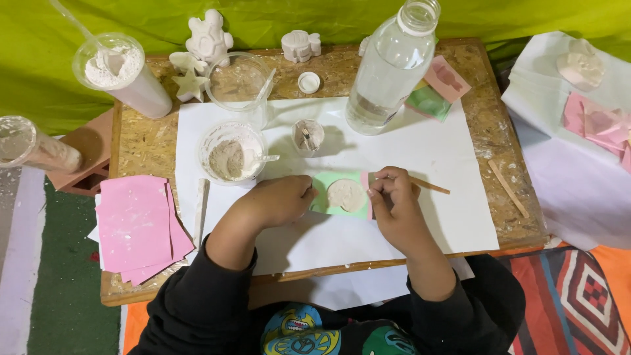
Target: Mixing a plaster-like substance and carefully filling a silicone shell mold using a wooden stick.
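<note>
- left hand is resting fingers-down on the left edge of the green foam mould, pinning it flat; the hand is curled against it, not wrapped round anything
- right hand is closing finger and thumb on a thin wooden stick, held like a pencil with the working end at the mould's right edge and the free end sticking out right
- hands are sitting apart, one each side of the mould, which is probably why the sheet is staying put while the stick works
- mould is lying in the middle of a white paper sheet, near the front edge of the board; its round cavity is holding a pale plaster fill
- paper is likely acting as a spill guard over the chipboard tabletop
- mixing gear is sitting just behind the mould, within reach: a clear cup of wet plaster with a spoon in it, and a small pot
- a clear water bottle, cap off, is standing at back right; the white cap is lying near it
- a tub of white powder is standing at back left, finished white casts lining the rear edge
- pink foam sheets, dusted white, are stacked at front left; a spare flat stick is lying at the right
- surroundings: green cloth behind, a patterned rug at lower right, floor-level setup
</note>
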